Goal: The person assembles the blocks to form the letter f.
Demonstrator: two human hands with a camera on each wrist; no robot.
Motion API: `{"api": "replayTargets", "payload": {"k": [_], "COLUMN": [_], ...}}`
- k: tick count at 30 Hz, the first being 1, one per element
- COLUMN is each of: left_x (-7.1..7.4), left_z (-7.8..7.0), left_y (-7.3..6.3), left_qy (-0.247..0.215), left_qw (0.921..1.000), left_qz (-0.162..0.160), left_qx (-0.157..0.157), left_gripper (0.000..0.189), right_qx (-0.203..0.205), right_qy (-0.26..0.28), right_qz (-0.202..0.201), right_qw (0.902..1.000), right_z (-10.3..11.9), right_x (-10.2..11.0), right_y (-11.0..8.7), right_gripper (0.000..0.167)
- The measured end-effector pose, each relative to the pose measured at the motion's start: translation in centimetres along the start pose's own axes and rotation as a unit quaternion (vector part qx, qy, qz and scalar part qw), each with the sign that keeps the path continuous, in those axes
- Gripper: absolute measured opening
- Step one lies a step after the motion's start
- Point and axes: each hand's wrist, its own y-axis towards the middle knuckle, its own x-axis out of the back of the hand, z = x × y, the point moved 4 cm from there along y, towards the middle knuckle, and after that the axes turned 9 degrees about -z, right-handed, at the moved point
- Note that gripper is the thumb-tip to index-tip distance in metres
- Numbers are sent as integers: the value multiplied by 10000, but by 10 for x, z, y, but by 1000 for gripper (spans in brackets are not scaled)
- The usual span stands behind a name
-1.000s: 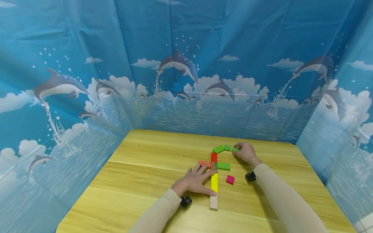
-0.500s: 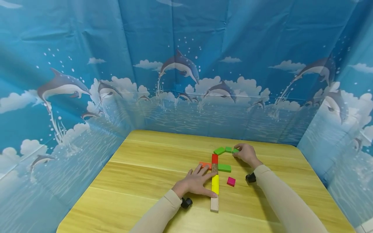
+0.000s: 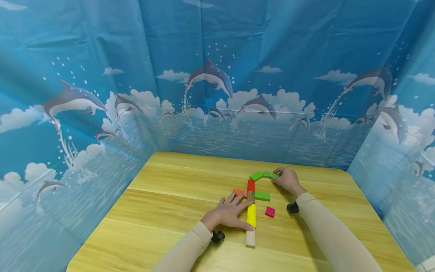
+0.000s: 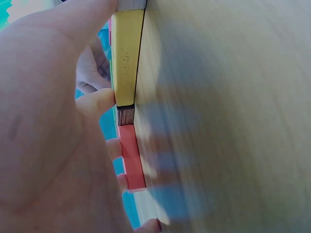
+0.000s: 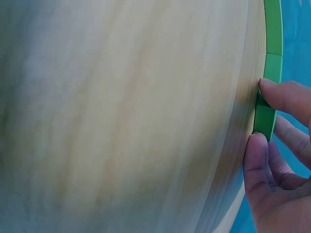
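My right hand (image 3: pixel 287 180) pinches a small green block (image 5: pixel 265 121) between thumb and fingers, at the right end of a curved green row. Beside it in that row lie another small green block (image 3: pixel 267 174) and a longer green block (image 3: pixel 256 176). My left hand (image 3: pixel 227 215) is spread low, its fingertips touching an orange block (image 4: pixel 131 158) and the side of a yellow block (image 3: pixel 251 216). The thumb reaches where the yellow block meets a pale wood block (image 3: pixel 250 239). Above the yellow one come a dark brown block (image 3: pixel 251 196) and a red block (image 3: pixel 251 185).
A green block (image 3: pixel 262 196) extends right from the brown one, opposite the orange block. One magenta block (image 3: pixel 270 212) lies apart, to the right of the yellow block. Behind the wooden table (image 3: pixel 170 211) hangs a blue dolphin-print curtain (image 3: pixel 217 128).
My right hand has slid the small green block slightly left, closing the gap to its neighbour in the row. My left hand has stayed in place over the blocks.
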Motion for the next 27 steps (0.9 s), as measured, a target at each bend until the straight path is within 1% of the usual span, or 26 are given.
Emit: {"api": "replayTargets", "payload": {"k": [6,11,13,18,20,22,24,27], "left_x": [-1,0,2,9,10,9,5,-3], "left_z": [-1,-2,-2,-3,-3,-3,-2,1], "left_y": [0,0,0,-1,-1,-2,-2,-2], "left_qy": [29,112,158,170,114,6,-76,-156], "left_qw": [10000,9999,9998,9998,9999,10000,9999,9998], "left_qz": [15,18,-6,-70,-44,11,92,116], "left_qx": [-8,-79,-92,-50,-32,-13,27,69], "left_gripper": [95,95,96,96,96,96,95,95], "right_qx": [-32,-204,-210,-27,11,-39,-117,-219], "right_qy": [35,286,437,635,694,796,889,954], "right_qz": [102,261,249,38,-10,2,34,61], "right_qw": [9999,9990,9985,9980,9976,9968,9960,9952], "right_z": [1,5,9,18,20,21,20,18], "right_x": [3,13,18,31,34,35,35,31], "right_y": [-5,-11,-15,-24,-30,-38,-49,-65], "right_gripper": [54,64,64,60,59,57,56,55]}}
